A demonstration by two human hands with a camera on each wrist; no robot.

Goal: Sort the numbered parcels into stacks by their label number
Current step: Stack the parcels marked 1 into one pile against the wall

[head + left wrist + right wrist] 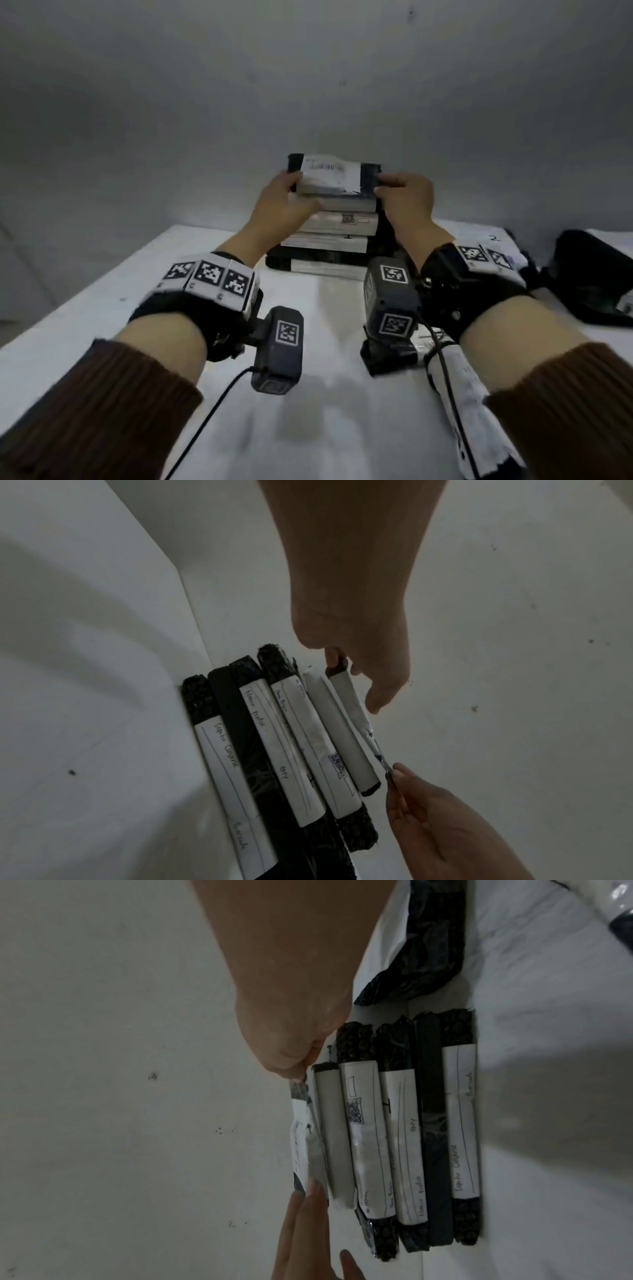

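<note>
The fingertips of the left hand [286, 198] curl round the left end of a flat black plastic-wrapped parcel with a white barcode label [334, 178], while the right hand [406, 197] pinches the right end of the same parcel between thumb and fingers. In the left wrist view the parcel shows as the thin outermost layer, its plastic edge held at both ends. It sits on or just above the top of a stack of similar flat black parcels with white paper labels [330, 240], which stands at the far middle of a white table [85, 308], close to a grey wall [308, 85]. Whether the parcel's underside already rests fully on the stack cannot be told.

One label lower in the stack bears a hand-drawn "1", so this looks like the stack for that number, and the step in hand appears to be setting one more parcel onto it. The number on the held parcel cannot be read.

To the far right lies another white-labelled parcel marked "2" [493, 240], and beside it a crumpled black plastic parcel [589, 284].

The next move likely calls for squaring the parcel's edges with those below, then loosening both hands without tipping the tall stack, and reaching for an unsorted parcel at the right.
</note>
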